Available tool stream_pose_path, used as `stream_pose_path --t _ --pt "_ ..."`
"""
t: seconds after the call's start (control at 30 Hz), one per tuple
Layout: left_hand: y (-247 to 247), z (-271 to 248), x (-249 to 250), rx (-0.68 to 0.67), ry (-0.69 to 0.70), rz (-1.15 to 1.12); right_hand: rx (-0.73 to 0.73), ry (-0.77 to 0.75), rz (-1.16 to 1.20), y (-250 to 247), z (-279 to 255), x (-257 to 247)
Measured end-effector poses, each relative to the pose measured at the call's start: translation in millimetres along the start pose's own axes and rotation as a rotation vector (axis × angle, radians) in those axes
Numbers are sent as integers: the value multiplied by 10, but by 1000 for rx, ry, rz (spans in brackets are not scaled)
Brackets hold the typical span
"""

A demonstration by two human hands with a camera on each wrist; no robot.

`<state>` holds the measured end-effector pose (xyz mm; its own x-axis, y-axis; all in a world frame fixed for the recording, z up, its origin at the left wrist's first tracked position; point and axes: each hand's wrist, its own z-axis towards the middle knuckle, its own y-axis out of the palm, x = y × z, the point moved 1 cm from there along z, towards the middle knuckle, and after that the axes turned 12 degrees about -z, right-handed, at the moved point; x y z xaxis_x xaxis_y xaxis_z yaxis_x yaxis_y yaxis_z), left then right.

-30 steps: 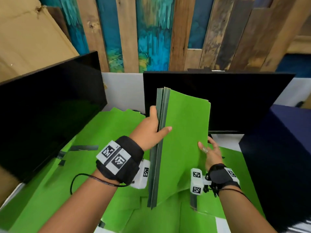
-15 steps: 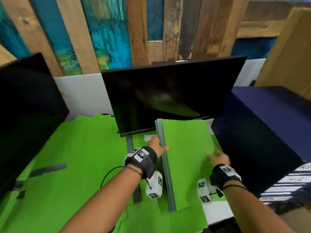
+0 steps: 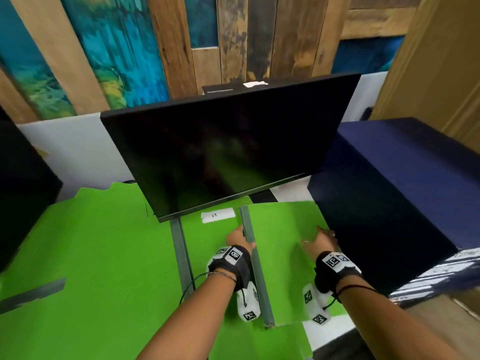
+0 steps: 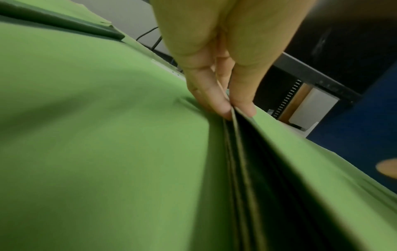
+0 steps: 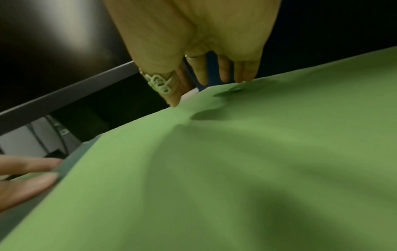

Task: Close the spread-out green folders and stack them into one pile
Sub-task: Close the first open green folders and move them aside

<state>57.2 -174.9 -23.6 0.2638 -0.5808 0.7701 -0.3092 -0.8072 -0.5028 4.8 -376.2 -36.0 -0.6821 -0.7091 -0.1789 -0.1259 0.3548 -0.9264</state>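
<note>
Stack of closed green folders point(image 3: 281, 258) is now down flat on the desk between the two hands; a second ago it was held up on edge in front of the monitor point(image 3: 228, 152), half a second ago nearly flat. So the set-down looks done, or nearly. Left hand point(image 3: 237, 239) is on the grey spine side: wrist view shows fingertips point(image 4: 223, 110) pinching the spine edges together, several layers visible in the gap, not fully flush. Right hand point(image 3: 320, 241) sits on the top cover toward the far right edge, fingers point(image 5: 243, 74) straight and pressing the cover flat, not wrapped around anything. Stack lies partly on top of an open folder point(image 3: 215, 237) just left of the left hand, the one with the white label point(image 3: 217, 215). More open green folders point(image 3: 98, 255) spread further left, well apart from both hands. Judgement: pile location is fixed, but most of the work remains, since the open ones must be closed and added. Risk: spines sliding out of line on release.
</note>
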Motion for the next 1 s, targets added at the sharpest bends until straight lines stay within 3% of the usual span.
stream_pose_path --t 0.1,0.23,0.3,0.37,0.43,0.5,0.6,0.7,0.8,1.0 --pt "1 95 -34 -34 -30 -14 -119 -112 24 34 -90 -228" --pt "-94 203 -136 -16 -10 -98 -146 -372 -49 93 -271 -551" --pt "-279 266 -178 65 64 -31 -181 -476 -123 147 -385 -717" --pt "-591 344 -256 160 121 181 -231 -516 -221 221 -472 -852" --pt "-926 407 -371 242 111 422 -251 -517 -332 289 -530 -939" --pt "-1177 461 -472 239 15 568 -246 -496 -387 364 -554 -984" --pt "-1340 574 -537 147 -171 660 -227 -477 -389 435 -575 -1006" --pt "-1419 644 -533 6 -250 714 -243 -470 -397 468 -583 -1005" --pt "-1445 639 -524 -44 -269 733 -263 -470 -409 479 -564 -998" --pt "-1385 501 -620 43 -153 734 -286 -457 -415 500 -566 -997"
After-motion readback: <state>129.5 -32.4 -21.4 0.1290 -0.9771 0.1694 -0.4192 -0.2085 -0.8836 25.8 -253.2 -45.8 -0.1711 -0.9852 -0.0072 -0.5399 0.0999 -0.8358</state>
